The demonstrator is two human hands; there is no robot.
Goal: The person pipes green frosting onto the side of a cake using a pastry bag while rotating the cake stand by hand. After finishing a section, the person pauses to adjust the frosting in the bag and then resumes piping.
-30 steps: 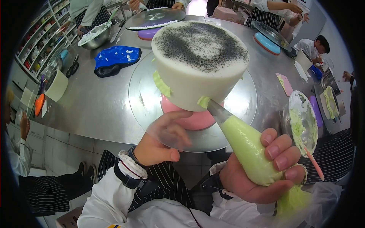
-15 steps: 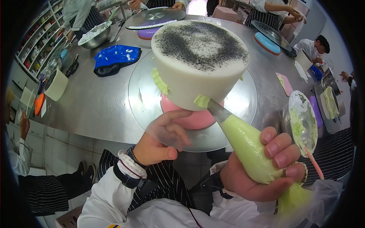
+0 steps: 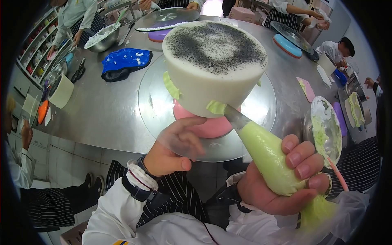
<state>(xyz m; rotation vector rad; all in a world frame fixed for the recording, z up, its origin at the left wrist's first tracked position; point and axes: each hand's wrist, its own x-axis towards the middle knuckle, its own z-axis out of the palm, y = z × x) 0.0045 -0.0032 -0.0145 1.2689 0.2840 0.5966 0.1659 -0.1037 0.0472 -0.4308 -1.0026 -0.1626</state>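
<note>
Beside the white speckled cylinder (image 3: 210,92), right grip (image 3: 277,202) clasps green-filled plastic piping bag (image 3: 265,153); squeeze evenly; left grip (image 3: 168,157) unclenched

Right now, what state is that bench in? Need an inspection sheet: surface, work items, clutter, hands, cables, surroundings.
Surface: shiny metal table.
Work items: white round block, dark specks on top, standing on a clear disc over a pink base; green piping bag, nozzle at a green ruffle low on the block.
Clutter: cream-smeared blue cloth item; residue-coated bowl with pink-handled tool; pink scraper.
Hands: right grips the bag; left half-open by the disc's near edge, apparently holding nothing.
Cables: nothing seen on the table.
Surroundings: co-workers nearby; shelving; tiled floor.
</note>
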